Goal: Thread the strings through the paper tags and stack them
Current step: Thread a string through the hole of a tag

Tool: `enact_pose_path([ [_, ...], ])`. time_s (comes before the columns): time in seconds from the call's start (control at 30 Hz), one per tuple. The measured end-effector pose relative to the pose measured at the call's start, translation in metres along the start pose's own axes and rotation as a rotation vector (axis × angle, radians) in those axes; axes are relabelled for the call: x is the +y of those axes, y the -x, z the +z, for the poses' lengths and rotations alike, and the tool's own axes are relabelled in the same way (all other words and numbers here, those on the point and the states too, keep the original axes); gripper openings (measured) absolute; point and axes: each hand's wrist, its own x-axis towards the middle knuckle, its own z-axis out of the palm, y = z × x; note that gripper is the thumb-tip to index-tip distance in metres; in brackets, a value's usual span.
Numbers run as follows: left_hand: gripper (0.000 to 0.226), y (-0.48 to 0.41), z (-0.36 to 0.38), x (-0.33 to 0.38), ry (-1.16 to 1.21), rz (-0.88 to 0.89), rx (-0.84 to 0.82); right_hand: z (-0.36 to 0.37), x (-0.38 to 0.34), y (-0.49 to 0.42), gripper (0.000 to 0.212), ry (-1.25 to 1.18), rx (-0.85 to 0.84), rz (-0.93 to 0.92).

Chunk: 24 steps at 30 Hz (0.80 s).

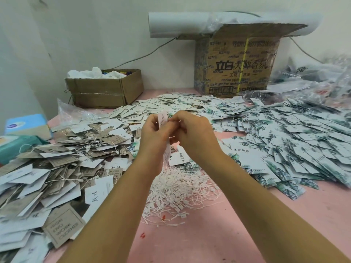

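A pale paper tag (163, 120) is held upright above the table's (218, 240) centre, gripped by the left hand (152, 135); its top is pinched by the right hand (193, 135) fingers. Loose white strings (176, 194) are heaped beneath, w/ grey tags (57, 168) along the left edge & leaf-print tags (288, 141) toward the right edge.

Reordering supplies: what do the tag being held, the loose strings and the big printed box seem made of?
The held tag looks like thin matte card, pale pink, unbent. The loose strings look like white cord with small, probably plastic, end blocks. The big box is brown cardboard, matte, printed.
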Motion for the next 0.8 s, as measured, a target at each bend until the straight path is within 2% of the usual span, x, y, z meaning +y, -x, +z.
enact_pose_path([
  [0.13,0.04,-0.001,0.003,-0.007,0.006,-0.019,0.06,0.001,0.001,0.001,0.01,-0.066,0.005,0.018],
  [0.2,0.042,-0.002,0.003,-0.009,-0.031,-0.017,0.062,0.002,0.002,0.0,0.011,-0.082,0.001,0.041],
  [0.3,0.046,-0.003,0.003,-0.011,-0.02,-0.031,0.053,0.001,-0.001,-0.002,0.008,-0.193,-0.093,0.124],
  [0.47,0.094,-0.002,0.004,-0.007,-0.045,-0.081,0.109,-0.002,-0.006,-0.002,0.025,-0.295,-0.304,0.188],
  [0.5,0.097,-0.002,0.003,-0.006,-0.065,-0.102,0.136,-0.003,-0.006,-0.002,0.024,-0.308,-0.345,0.191],
  [0.6,0.078,-0.005,0.0,-0.003,-0.085,-0.195,0.208,-0.008,-0.008,0.0,0.018,-0.339,-0.476,0.177],
  [0.67,0.093,-0.009,-0.005,-0.003,-0.028,-0.28,0.227,-0.007,-0.009,0.002,0.018,-0.358,-0.525,0.161],
  [0.73,0.102,-0.01,-0.005,-0.003,-0.017,-0.315,0.236,-0.002,-0.011,0.003,0.016,-0.314,-0.478,0.147],
  [0.8,0.097,-0.007,0.0,-0.004,-0.037,-0.304,0.237,0.002,-0.011,0.003,0.02,-0.244,-0.389,0.144],
])
